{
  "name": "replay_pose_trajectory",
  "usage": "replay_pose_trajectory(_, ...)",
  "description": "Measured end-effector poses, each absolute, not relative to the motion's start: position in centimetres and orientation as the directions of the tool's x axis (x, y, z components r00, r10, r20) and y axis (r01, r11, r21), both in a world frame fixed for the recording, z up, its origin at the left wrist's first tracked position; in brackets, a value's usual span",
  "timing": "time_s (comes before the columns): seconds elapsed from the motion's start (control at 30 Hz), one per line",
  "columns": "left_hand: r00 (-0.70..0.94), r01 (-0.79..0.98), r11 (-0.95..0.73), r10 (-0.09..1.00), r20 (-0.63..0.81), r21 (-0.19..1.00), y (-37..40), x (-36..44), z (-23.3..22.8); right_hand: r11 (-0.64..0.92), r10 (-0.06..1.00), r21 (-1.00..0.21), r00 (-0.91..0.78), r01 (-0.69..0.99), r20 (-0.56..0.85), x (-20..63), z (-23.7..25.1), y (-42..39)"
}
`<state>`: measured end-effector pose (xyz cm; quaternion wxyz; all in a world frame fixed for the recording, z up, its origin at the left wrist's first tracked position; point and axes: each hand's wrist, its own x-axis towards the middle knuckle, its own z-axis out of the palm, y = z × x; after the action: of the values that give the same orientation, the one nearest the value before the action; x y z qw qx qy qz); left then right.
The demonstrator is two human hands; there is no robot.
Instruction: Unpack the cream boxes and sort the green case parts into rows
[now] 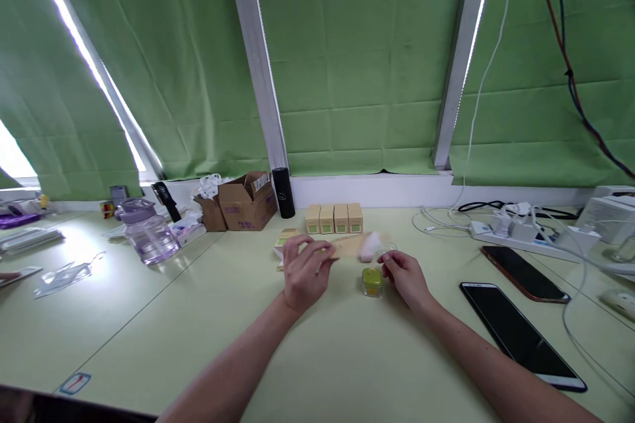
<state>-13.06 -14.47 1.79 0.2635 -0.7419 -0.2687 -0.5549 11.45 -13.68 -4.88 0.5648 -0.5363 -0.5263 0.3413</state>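
Note:
My left hand [306, 271] grips one end of a flattened tan carton [351, 246], which is blurred and held just above the table. My right hand [404, 275] sits at the carton's other end, fingers curled near a pale blurred piece [370, 246]; whether it grips that piece I cannot tell. A small jar with a yellow-green lid [372, 281] stands on the table between my hands. Behind them, several small tan boxes [334, 219] stand in a row. More flat cartons [286, 238] lie under my left hand's far side.
An open cardboard box [247, 201] and a black cylinder [283, 193] stand at the back. A purple water jug [147, 231] is at the left. Two phones [523, 272] [518, 332] lie at the right, with a power strip and cables [516, 231] behind.

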Motion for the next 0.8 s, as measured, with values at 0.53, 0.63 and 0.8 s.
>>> replay_pose_trajectory(0.53, -0.378, 0.803, 0.043, 0.807, 0.453, 0.594, -7.7, -18.8, 0.7, 0.146, 0.971, -0.976, 0.166, 0.163, 0.173, 12.1, -4.9, -13.3)
replay_pose_trajectory(0.63, -0.33, 0.845, 0.025, 0.81, 0.485, 0.534, -7.9, -18.6, 0.4, 0.145, 0.97, -0.975, 0.171, 0.169, 0.174, 12.1, -4.9, -13.2)
replay_pose_trajectory(0.8, -0.227, 0.923, 0.016, 0.829, 0.512, 0.384, -7.9, -18.5, -0.3, 0.148, 0.969, -0.975, 0.171, 0.166, 0.177, 12.1, -4.8, -13.3)
